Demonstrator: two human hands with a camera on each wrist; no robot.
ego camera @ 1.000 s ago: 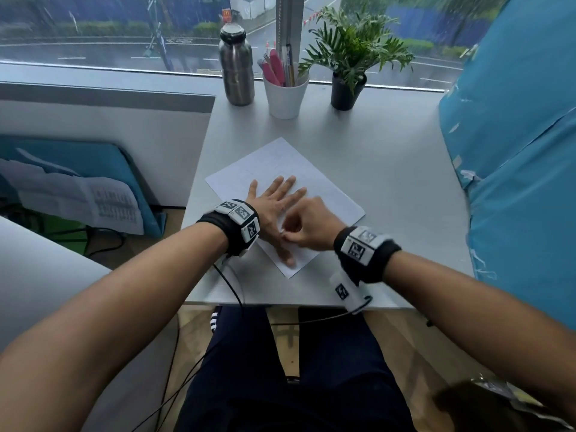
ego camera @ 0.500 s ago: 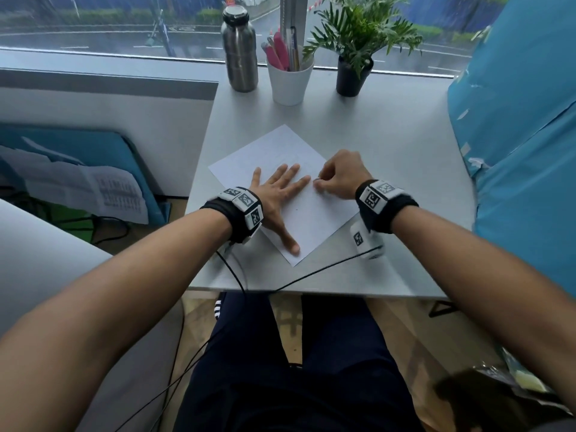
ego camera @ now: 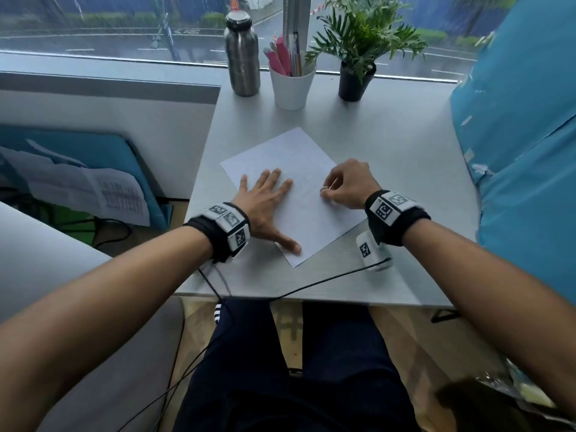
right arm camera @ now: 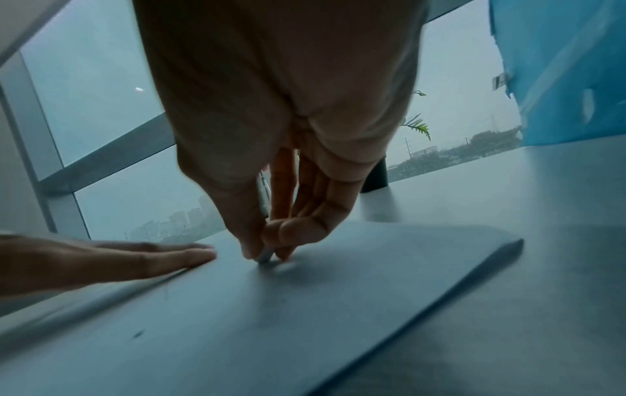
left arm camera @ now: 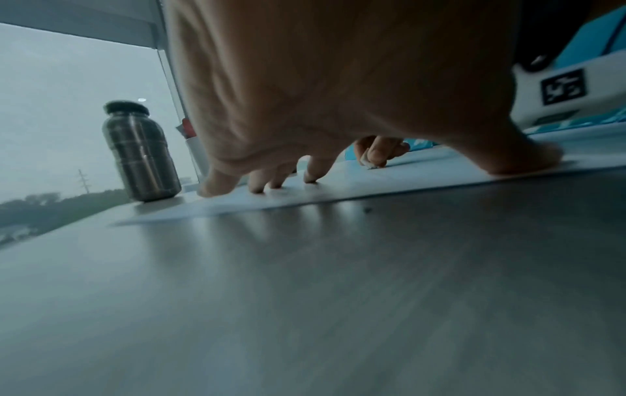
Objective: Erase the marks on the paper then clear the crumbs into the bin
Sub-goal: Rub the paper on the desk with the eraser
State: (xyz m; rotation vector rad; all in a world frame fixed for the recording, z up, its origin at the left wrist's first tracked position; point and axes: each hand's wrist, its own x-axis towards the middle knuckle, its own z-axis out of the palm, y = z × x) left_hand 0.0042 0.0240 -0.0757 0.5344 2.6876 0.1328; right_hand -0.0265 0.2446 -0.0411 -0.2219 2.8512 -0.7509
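Note:
A white sheet of paper lies skewed on the grey desk. My left hand presses flat on the sheet's left part, fingers spread and thumb near its front corner. My right hand pinches a small white eraser between thumb and fingers near the sheet's right edge. The right wrist view shows the eraser tip touching the paper, just right of the left fingertips. A small dark crumb lies on the sheet nearer me.
At the desk's back stand a steel bottle, a white cup of pens and a potted plant. A blue cover borders the right side. Wrist cables hang over the front edge.
My right hand has slid with the eraser from beside my left thumb out to the sheet's right part. The left hand stays flat in the same place.

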